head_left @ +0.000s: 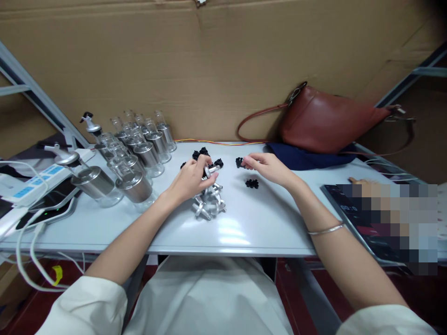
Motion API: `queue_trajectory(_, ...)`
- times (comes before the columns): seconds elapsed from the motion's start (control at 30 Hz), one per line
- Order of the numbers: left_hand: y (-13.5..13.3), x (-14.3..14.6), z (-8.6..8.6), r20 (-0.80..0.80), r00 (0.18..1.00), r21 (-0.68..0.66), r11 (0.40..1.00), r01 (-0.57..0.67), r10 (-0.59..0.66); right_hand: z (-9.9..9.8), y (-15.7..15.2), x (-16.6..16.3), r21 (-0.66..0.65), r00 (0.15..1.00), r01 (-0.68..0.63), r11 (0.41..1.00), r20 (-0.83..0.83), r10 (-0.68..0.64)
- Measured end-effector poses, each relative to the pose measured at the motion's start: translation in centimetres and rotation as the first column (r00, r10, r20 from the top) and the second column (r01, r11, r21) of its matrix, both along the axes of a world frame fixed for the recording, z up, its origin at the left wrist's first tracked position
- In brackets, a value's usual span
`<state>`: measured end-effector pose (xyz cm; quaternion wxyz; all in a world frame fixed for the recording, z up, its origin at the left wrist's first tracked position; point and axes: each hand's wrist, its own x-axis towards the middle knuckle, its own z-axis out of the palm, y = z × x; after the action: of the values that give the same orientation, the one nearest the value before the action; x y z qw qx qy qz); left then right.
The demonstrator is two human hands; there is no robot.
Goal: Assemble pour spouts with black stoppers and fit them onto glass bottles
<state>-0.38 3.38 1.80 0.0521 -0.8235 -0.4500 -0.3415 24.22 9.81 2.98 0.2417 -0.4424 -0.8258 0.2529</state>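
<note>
Silver metal spout (211,170) sits in the left hand (190,179). That hand's grip is curled closed around it, fingers bent over the piece, just above the pile of spouts (208,207) lying on the pale surface (244,223). To its right, the right hand (268,168) pinches a small black cap (239,162) between thumb and fingertips, its grip closed on it, low over the surface. A black cluster (252,183) lies just near of that hand. More black caps (201,152) lie far of the left hand. Glass bottles (139,153) with steel sleeves stand far left, and a brown leather bag (324,123) leans far right.
</note>
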Motion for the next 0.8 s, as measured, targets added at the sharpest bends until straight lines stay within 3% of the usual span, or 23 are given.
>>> queue_trajectory(0.17, 0.0, 0.2, -0.6, -0.069, 0.995, -0.036, 0.997, 0.072, -0.074, 1.0, -2.4, -2.1, 0.166, 0.982, -0.134, 0.977, -0.108, 0.153)
queue_trajectory(0.3, -0.1, 0.6, -0.9, -0.107, 0.985, -0.037, 0.991, 0.131, -0.135, 0.3, -3.5, -3.4, 0.248, 0.933, -0.311, 0.918, -0.107, 0.345)
queue_trajectory(0.37, -0.2, 0.7, -0.9, -0.108, 0.981, -0.047, 0.987, 0.157, -0.161, -0.1, -3.4, -3.6, 0.293, 0.919, -0.336, 0.895, -0.103, 0.38)
queue_trajectory(0.5, -0.6, 0.8, -0.4, -0.094, 0.977, -0.059, 0.981, 0.185, -0.19, -0.4, -3.1, -3.5, 0.34, 0.94, -0.264, 0.902, -0.12, 0.32)
queue_trajectory(0.6, -0.9, 0.8, 0.0, -0.1, 0.974, -0.038, 0.979, 0.202, -0.205, -0.4, -3.4, -3.6, 0.275, 0.953, -0.193, 0.942, -0.178, 0.247)
queue_trajectory(0.7, -1.0, 0.9, 0.3, -0.104, 0.978, 0.055, 0.981, 0.187, -0.18, -0.3, -3.9, -3.9, 0.222, 0.958, -0.119, 0.968, -0.231, 0.171)
queue_trajectory(0.8, -1.0, 0.9, 0.5, -0.053, 0.991, 0.154, 0.98, 0.126, -0.119, -0.1, -4.4, -4.1, 0.264, 0.962, -0.114, 0.958, -0.213, 0.174)
